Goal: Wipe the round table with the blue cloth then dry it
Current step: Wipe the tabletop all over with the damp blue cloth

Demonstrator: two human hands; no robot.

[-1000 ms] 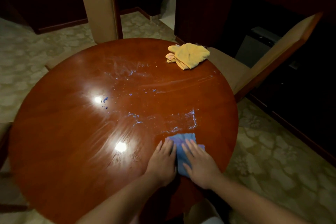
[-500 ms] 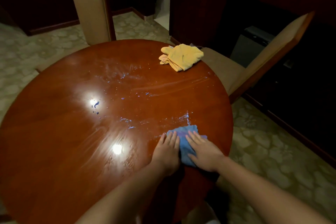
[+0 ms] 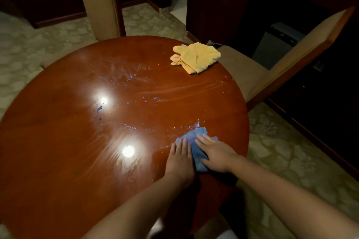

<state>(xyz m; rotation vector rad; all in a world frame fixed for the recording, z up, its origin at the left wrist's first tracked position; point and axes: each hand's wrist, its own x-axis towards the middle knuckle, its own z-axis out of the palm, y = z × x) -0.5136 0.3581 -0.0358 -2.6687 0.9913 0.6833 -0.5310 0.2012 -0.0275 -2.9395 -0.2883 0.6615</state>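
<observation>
The round table (image 3: pixel 68 151) is the biggest thing here. It is brown and shiny, and it spreads out far to the left of the hands and up past them. Two chairs stand around it. One chair (image 3: pixel 97 2) is far beyond the hands. The other chair (image 3: pixel 291 48) is off past the right hand.

The yellow cloth (image 3: pixel 196 57) lies in a heap on the table, well past the fingertips, near the far edge. I think it is for drying.

The blue cloth (image 3: pixel 194 137) is flat on the table near the right edge. Both hands press down on it. The left hand (image 3: pixel 180 161) lies flat with straight fingers on the left part of the cloth. The right hand (image 3: pixel 215 154) lies flat on the right part, fingers spread a little. Neither hand grabs the cloth.

The wiping looks only partly done. Wet streaks (image 3: pixel 174 91) and little blue bits (image 3: pixel 99 108) show on the table ahead of the hands and to their left. The drying has not begun, since the yellow cloth lies untouched.

The near part of the blue cloth hides under the hands. The left edge of the table is cut off. The room is dark, so I cannot tell what the things behind the chairs are.
</observation>
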